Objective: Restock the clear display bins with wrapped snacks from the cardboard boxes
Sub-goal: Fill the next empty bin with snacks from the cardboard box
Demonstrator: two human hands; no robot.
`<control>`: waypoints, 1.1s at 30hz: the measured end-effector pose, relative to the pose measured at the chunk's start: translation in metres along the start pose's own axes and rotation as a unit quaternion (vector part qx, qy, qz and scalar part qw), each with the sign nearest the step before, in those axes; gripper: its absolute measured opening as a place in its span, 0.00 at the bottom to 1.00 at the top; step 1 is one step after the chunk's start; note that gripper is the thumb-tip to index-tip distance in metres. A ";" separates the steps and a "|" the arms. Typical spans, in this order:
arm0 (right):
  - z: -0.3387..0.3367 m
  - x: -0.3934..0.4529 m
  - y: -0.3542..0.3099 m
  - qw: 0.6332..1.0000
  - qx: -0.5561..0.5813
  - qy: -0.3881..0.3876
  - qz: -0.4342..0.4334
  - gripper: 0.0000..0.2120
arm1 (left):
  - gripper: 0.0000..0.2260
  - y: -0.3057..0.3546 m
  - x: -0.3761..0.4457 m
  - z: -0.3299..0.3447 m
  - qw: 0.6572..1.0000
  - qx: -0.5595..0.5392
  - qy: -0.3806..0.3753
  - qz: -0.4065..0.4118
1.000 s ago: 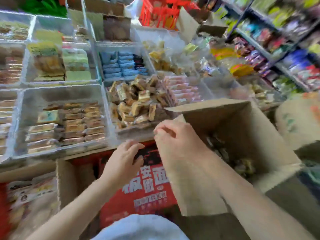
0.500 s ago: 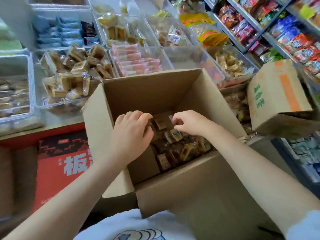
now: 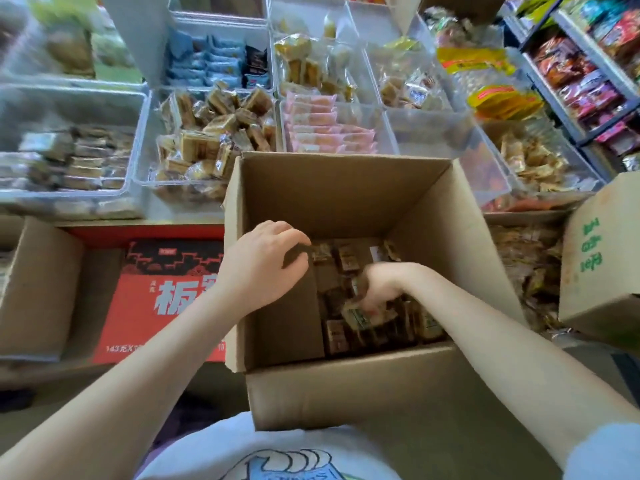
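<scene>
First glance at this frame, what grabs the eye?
The open cardboard box at centre, with both hands inside: the left hand near its left wall, the right hand digging into brown wrapped snacks. Behind it, clear bins, one of pink packets; at left, a red carton.

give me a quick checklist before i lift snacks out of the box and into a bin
1. Box open, flaps clear: ok.
2. Snacks left in box: ok, one layer shows.
3. Right hand gripping snacks: ok, fingers dug in among the packs.
4. Left hand gripping snacks: cannot tell, fingers curl out of sight.
5. Room in the bin right of the pink packs: ok, looks almost bare.
6. Matching bin for these packs: cannot tell, wrappers blurred.
</scene>
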State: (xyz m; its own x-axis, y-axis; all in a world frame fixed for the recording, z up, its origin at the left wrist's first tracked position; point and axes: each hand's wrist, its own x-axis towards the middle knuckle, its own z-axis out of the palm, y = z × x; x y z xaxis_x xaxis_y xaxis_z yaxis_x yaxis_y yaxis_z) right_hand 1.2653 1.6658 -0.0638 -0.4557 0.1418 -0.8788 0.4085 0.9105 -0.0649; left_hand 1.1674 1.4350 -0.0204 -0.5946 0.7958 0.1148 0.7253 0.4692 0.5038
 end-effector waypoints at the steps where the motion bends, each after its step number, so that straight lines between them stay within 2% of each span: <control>1: -0.013 -0.010 0.000 0.994 0.092 0.055 -0.038 0.09 | 0.10 0.000 0.000 -0.002 0.999 -0.034 0.011 -0.013; 3: -0.035 -0.036 -0.007 0.948 0.261 0.131 -0.127 0.08 | 0.10 0.001 0.000 -0.007 0.990 -0.127 0.040 -0.053; 5: -0.048 -0.059 -0.020 0.881 0.395 0.155 -0.206 0.08 | 0.11 0.001 0.002 -0.015 0.963 -0.231 0.054 -0.124; 8: -0.060 -0.080 -0.046 0.827 0.448 0.183 -0.287 0.10 | 0.11 0.001 0.010 -0.034 0.889 -0.398 0.053 -0.219; 10: -0.068 -0.084 -0.068 0.808 0.435 0.245 -0.313 0.10 | 0.12 -0.004 0.014 -0.050 0.844 -0.467 0.048 -0.259; 14: -0.082 -0.078 -0.127 0.793 0.354 0.387 -0.310 0.13 | 0.15 -0.038 0.015 -0.081 0.797 -0.522 0.057 -0.298; 17: -0.098 -0.063 -0.176 0.801 0.326 0.399 -0.304 0.15 | 0.12 -0.079 0.013 -0.106 0.757 -0.565 0.074 -0.319; 20: -0.116 -0.047 -0.234 0.795 0.393 0.335 -0.318 0.13 | 0.07 -0.134 0.007 -0.132 0.707 -0.621 0.085 -0.326; 22: -0.125 -0.028 -0.273 0.802 0.438 0.284 -0.291 0.10 | 0.06 -0.177 0.003 -0.148 0.700 -0.627 0.100 -0.326; 25: -0.139 0.007 -0.329 0.805 0.486 0.218 -0.260 0.12 | 0.06 -0.242 -0.006 -0.165 0.722 -0.607 0.095 -0.318; 28: -0.151 0.040 -0.382 0.759 0.571 0.185 -0.252 0.14 | 0.20 -0.302 -0.017 -0.186 0.740 -0.577 0.104 -0.330; 31: -0.164 0.069 -0.429 0.761 0.574 0.194 -0.233 0.16 | 0.28 -0.357 -0.023 -0.199 0.739 -0.561 0.117 -0.355; 33: -0.174 0.087 -0.457 0.775 0.558 0.202 -0.216 0.14 | 0.20 -0.390 -0.023 -0.205 0.746 -0.545 0.131 -0.360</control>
State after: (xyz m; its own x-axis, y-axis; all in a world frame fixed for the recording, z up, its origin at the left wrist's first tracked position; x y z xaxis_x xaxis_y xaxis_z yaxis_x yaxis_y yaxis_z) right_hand 0.9018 1.3298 -0.0280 -0.8595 0.2324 -0.4553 0.4752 0.0350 -0.8792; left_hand 0.8269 1.1554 -0.0438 -0.8446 0.3187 -0.4303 -0.4430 0.0354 0.8958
